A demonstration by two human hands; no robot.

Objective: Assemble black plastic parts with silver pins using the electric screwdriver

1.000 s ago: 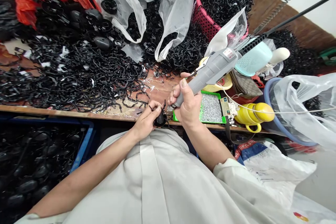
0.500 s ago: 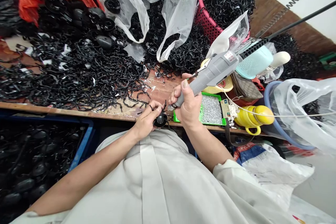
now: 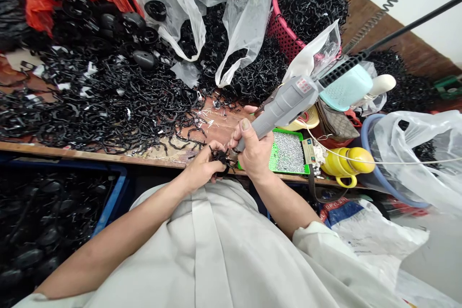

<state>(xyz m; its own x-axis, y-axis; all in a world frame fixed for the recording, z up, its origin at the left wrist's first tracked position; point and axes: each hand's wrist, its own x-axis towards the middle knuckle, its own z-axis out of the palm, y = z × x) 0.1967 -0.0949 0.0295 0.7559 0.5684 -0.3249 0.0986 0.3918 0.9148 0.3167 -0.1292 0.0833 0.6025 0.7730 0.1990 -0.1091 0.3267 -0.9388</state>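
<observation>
My right hand (image 3: 254, 149) is wrapped round a grey electric screwdriver (image 3: 279, 108), its tip pointing down and left. Between the fingers of my left hand (image 3: 205, 166) is a small black plastic part (image 3: 221, 161) with thin black pieces sticking out, held close to my lap at the table edge. The screwdriver's tip is right beside this part; whether they touch I cannot tell. Just right of my right hand lies a green tray (image 3: 288, 150) of small silvery screws.
A heap of black strips (image 3: 144, 101) covers the wooden table's left, with round black shells (image 3: 144, 59) behind. Plastic bags (image 3: 231, 57) and a pink basket (image 3: 287, 33) stand further back. A yellow flask (image 3: 346, 160) lies right; a blue crate (image 3: 111, 197) sits lower left.
The screwdriver has come down and left, its tip now at the black part. My left hand has turned the part over a little and shifted its fingers round it.
</observation>
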